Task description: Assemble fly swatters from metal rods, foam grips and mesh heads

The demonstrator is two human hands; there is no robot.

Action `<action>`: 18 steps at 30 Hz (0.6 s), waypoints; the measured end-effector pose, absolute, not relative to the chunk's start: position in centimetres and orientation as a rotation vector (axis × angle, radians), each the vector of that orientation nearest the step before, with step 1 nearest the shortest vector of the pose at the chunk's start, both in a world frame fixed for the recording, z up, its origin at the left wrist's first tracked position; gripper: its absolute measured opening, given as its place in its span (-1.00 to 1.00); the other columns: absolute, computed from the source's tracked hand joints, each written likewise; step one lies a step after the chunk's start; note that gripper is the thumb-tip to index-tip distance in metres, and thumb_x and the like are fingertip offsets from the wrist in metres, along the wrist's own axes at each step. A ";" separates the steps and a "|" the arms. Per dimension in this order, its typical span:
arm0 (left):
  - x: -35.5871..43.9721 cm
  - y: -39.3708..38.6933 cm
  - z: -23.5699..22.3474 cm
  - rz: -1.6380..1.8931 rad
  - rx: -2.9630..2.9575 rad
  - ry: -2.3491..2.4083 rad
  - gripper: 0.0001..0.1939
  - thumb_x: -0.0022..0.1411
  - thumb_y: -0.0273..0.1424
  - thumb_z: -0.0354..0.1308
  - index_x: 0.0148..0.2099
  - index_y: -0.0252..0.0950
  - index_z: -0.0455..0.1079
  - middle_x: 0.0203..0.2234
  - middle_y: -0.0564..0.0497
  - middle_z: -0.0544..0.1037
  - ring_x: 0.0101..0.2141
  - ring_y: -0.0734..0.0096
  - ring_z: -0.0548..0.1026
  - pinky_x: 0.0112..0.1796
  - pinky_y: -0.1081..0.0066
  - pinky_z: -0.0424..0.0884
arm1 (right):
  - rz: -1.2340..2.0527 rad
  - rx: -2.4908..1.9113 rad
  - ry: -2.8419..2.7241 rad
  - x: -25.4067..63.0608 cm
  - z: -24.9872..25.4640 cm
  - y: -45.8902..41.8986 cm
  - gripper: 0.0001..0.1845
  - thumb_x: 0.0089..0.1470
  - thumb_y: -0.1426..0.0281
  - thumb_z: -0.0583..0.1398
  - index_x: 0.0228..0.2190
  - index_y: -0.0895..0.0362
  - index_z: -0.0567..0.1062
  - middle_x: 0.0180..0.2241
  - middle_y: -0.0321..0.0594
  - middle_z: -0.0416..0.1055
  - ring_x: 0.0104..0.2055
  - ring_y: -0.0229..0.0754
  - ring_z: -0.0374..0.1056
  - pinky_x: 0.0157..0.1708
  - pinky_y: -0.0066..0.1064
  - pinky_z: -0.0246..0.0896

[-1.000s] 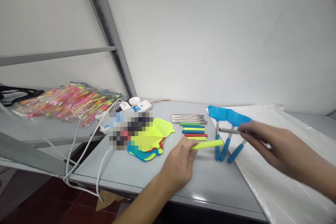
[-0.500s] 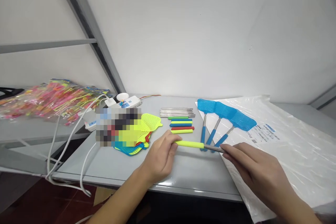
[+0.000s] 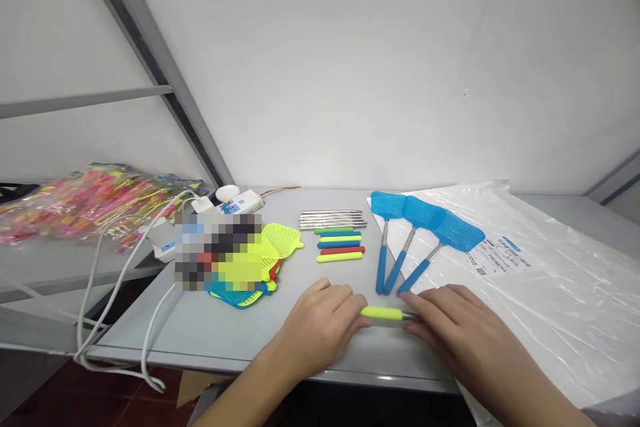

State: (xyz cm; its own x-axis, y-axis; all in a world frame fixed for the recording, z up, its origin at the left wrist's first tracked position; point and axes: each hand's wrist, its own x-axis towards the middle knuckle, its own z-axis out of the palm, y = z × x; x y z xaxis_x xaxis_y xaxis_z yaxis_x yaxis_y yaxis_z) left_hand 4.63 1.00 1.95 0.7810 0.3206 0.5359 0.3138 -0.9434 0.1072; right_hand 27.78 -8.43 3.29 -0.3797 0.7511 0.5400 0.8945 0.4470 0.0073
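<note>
- The row of loose handles [image 3: 340, 245], coloured green, blue, yellow and red, lay on the table [image 3: 195, 340] and served as the landmark.
- In front of that row, the left hand [image 3: 325, 317] had its grip closed around a yellow handle [image 3: 383, 313], whose right end stuck out past the fingers.
- In front and to the right of the row, the right hand [image 3: 457, 320] pinched a metal rod [image 3: 409, 315] that met that end; how deep it sat inside could not be told.
- Just behind the row lay a bundle of silvery rods [image 3: 331, 220].
- To its right, three blue fly swatters [image 3: 427, 213] were fanned out, their heads on a white plastic sheet [image 3: 565, 293].
- To its left were piled swatter heads [image 3: 283, 240], yellow, red and blue, partly hidden by a pixelated patch.
- Behind and left of it stood a white power strip [image 3: 243, 203].
</note>
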 end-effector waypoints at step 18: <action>3.9 0.7 1.6 0.978 2.772 0.542 -0.81 0.41 -0.41 -0.09 -0.22 -0.33 0.32 -0.53 0.03 0.38 -0.53 0.43 0.23 -0.49 0.43 0.16 | -0.150 -1.319 -2.165 28.1 4.2 -8.8 -0.86 0.22 0.53 0.10 -0.18 0.14 0.38 -0.47 -0.25 0.32 -0.43 -0.20 0.17 -0.42 -0.35 0.05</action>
State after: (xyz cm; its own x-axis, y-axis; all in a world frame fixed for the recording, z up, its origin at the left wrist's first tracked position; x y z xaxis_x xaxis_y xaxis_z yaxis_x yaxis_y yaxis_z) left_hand 3.86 0.73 1.61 0.7218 0.3842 0.5757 0.2845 -0.9230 0.2592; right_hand 28.12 -8.82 4.22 -0.3323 0.7742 0.5388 0.8409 0.5019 -0.2026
